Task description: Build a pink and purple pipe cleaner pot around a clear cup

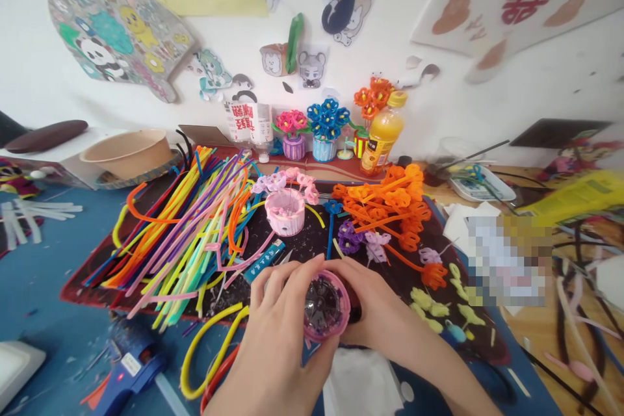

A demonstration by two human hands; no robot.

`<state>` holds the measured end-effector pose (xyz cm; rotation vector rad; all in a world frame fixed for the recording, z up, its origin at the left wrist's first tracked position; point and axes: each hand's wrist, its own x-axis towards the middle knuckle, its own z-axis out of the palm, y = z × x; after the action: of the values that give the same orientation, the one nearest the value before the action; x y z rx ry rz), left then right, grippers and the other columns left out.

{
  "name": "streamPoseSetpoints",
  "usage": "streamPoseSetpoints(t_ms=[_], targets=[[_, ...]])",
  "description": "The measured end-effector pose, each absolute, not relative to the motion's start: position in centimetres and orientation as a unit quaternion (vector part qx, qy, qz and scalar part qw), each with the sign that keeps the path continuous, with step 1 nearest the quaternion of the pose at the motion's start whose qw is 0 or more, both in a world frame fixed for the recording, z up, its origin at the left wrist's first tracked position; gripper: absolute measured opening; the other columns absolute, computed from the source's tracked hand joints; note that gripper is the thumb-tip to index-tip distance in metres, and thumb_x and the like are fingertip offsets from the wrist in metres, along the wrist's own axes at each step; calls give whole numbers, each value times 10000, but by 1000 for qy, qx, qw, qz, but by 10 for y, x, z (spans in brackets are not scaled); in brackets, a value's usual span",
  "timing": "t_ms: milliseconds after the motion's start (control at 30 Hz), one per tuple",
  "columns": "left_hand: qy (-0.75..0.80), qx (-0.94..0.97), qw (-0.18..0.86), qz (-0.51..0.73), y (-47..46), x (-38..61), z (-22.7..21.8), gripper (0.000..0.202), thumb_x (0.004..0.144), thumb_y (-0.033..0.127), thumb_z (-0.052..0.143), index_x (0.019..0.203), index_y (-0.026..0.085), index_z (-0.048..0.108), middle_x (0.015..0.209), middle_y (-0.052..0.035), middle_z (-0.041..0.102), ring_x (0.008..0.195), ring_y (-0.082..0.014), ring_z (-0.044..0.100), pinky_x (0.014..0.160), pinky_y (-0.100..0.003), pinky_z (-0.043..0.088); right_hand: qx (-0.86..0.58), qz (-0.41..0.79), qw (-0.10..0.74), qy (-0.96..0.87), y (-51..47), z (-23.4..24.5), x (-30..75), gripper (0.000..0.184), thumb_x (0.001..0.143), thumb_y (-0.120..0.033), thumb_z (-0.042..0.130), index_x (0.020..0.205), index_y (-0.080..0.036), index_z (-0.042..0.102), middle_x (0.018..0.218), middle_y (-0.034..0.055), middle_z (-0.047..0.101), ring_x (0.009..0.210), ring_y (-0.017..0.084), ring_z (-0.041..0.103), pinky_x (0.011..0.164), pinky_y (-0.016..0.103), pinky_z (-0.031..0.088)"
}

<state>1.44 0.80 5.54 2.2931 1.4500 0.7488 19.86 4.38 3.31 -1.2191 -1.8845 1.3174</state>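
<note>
Both my hands hold a small round pot (325, 305) wrapped in pink pipe cleaner, its dark inside facing up. My left hand (277, 331) curls round its left side, fingers closed on the rim. My right hand (377, 309) grips the right side, fingers wrapped behind it. The pot hovers over the near edge of a dark work mat (312, 244). Just beyond lie a pile of coloured pipe cleaners (195, 221), a finished pink pot (285, 210) and orange pipe-cleaner flowers (390, 201).
A blue glue gun (129, 364) lies at the lower left. Yellow pipe cleaners (209, 344) curl beside my left wrist. A bottle of orange drink (383, 133) and small flower pots (324, 133) stand at the wall. A paper bowl (127, 153) sits far left.
</note>
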Motion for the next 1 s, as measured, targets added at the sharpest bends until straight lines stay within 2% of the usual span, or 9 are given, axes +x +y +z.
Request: streamPoseSetpoints(t_ms=[267, 367, 433, 500, 567, 633, 700, 867, 1000], targets=[[504, 813, 138, 257, 11, 17, 56, 711, 833, 101, 635, 1448, 256, 313, 1319, -107, 611, 1222, -295, 522, 1000, -474, 468, -467, 473, 258, -701, 42, 30, 198, 678, 634, -10, 741, 1247, -268, 610, 1116, 32, 622, 997, 236, 644, 899, 368, 498], [499, 812, 137, 268, 11, 17, 58, 688, 838, 100, 628, 1442, 246, 332, 1307, -104, 619, 1216, -284, 521, 1000, -465, 461, -472, 467, 253, -704, 41, 31, 199, 622, 645, -16, 731, 1206, -262, 619, 1074, 26, 618, 965, 233, 644, 859, 355, 504], [485, 810, 146, 297, 10, 14, 60, 620, 845, 115, 640, 1399, 253, 398, 1277, -89, 636, 1190, -271, 534, 976, -443, 471, -471, 465, 253, -705, 40, 32, 199, 553, 661, -34, 742, 1157, -251, 625, 1051, 24, 622, 962, 232, 639, 845, 344, 503], [454, 816, 143, 328, 9, 9, 62, 459, 860, 117, 652, 1270, 268, 514, 1148, -56, 688, 1059, -238, 587, 886, -396, 492, -472, 463, 252, -707, 40, 32, 199, 478, 679, -78, 773, 1106, -238, 630, 1044, 26, 630, 963, 232, 634, 852, 346, 500], [429, 826, 105, 350, 7, 4, 62, 311, 864, 77, 652, 1110, 257, 590, 892, -18, 707, 803, -187, 593, 715, -340, 471, -481, 455, 249, -707, 41, 32, 199, 456, 691, -156, 813, 1101, -230, 628, 1054, 35, 635, 970, 238, 629, 867, 359, 496], [424, 829, 57, 360, 5, 0, 60, 284, 851, 21, 639, 1043, 228, 615, 679, 12, 644, 619, -153, 510, 592, -310, 401, -500, 439, 242, -706, 41, 33, 199, 485, 681, -243, 846, 1114, -223, 629, 1062, 46, 631, 1001, 256, 621, 875, 375, 493], [429, 826, 36, 364, 4, -2, 59, 295, 837, -2, 634, 1049, 202, 626, 605, 21, 597, 571, -144, 469, 552, -300, 373, -520, 425, 239, -701, 40, 36, 198, 488, 649, -270, 861, 1077, -214, 634, 1053, 50, 632, 1015, 267, 616, 860, 378, 492], [450, 801, 80, 388, 3, -1, 61, 282, 855, -10, 595, 1040, 201, 625, 714, -3, 627, 649, -133, 526, 589, -269, 437, -521, 505, 264, -636, 40, 46, 197, 456, 605, -176, 804, 987, -216, 560, 884, 1, 703, 784, 198, 665, 685, 293, 510], [472, 764, 103, 428, 4, -1, 62, 282, 880, -14, 567, 1038, 211, 628, 754, 5, 623, 681, -116, 553, 619, -249, 461, -522, 499, 290, -628, 40, 46, 196, 522, 576, -140, 768, 1036, -230, 539, 946, 8, 721, 846, 214, 691, 735, 308, 528]])
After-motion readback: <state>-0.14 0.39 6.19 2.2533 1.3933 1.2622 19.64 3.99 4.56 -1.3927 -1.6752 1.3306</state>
